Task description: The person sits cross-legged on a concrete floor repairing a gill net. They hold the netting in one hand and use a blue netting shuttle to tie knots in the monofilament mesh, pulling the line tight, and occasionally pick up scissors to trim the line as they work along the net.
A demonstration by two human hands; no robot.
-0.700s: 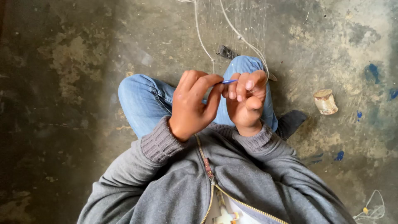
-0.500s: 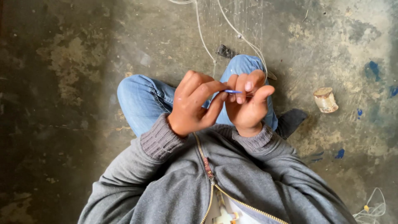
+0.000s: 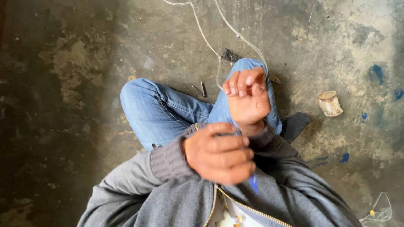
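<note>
- Where the view starts, nearest the camera, the left hand (image 3: 219,153) sits curled into a loose fist over the chest of a grey jacket (image 3: 176,201), knuckles up and fingers folded toward the right.
- Its fingers close around a blue tool (image 3: 253,183); only the blurred blue tip shows, sticking out below the little finger.
- Just beyond, the right hand (image 3: 247,101) is raised, wrist bent, fingers drawn together with the tips bunched at the top; whether they pinch anything I cannot tell.
- A thin white wire (image 3: 235,35) runs from near that hand up across the floor (image 3: 75,84).
- Under both hands lie crossed legs in jeans (image 3: 164,111).
- Farther right, a small pale roll (image 3: 329,104) stands on the floor.
</note>
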